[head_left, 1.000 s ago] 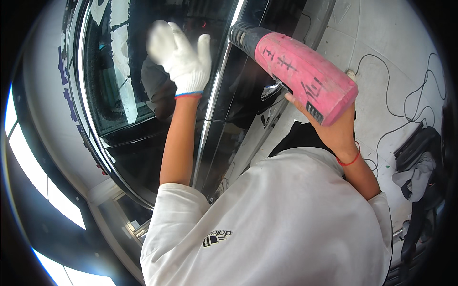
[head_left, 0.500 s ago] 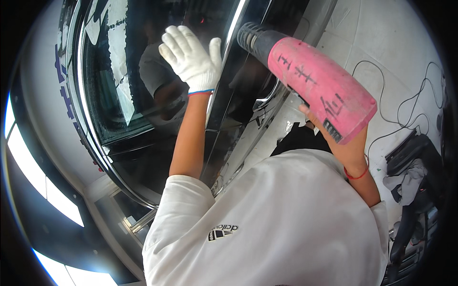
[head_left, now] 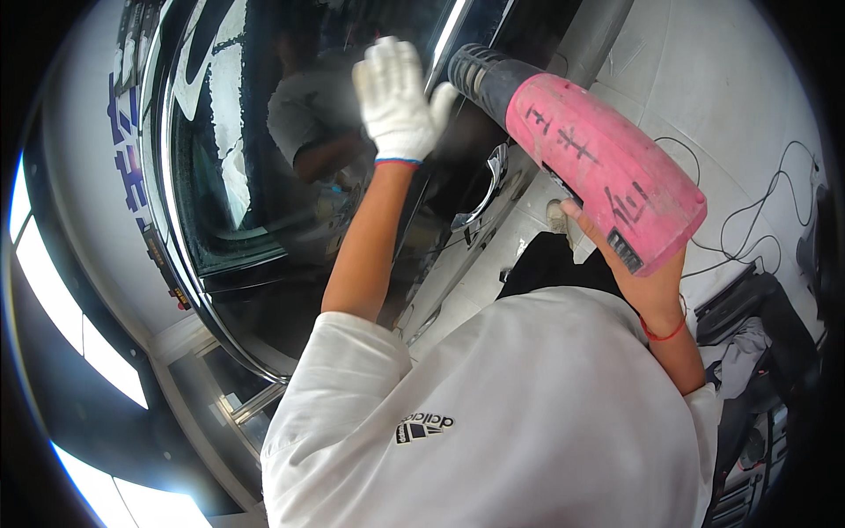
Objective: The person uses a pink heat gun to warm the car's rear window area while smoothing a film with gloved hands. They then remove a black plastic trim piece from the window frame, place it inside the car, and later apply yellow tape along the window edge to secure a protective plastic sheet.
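Head view: our right grip (head_left: 650, 286) is clamped on the heat gun (head_left: 607, 163); our left grip (head_left: 396, 99), thumb apart, holds nothing. We should aim the nozzle (head_left: 482, 81) clear of the glove (head_left: 403, 132).

Car workshop, black car (head_left: 304, 233), heat gun (head_left: 607, 167)

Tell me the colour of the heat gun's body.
The heat gun's body is pink with dark marks; the head view shows it best.
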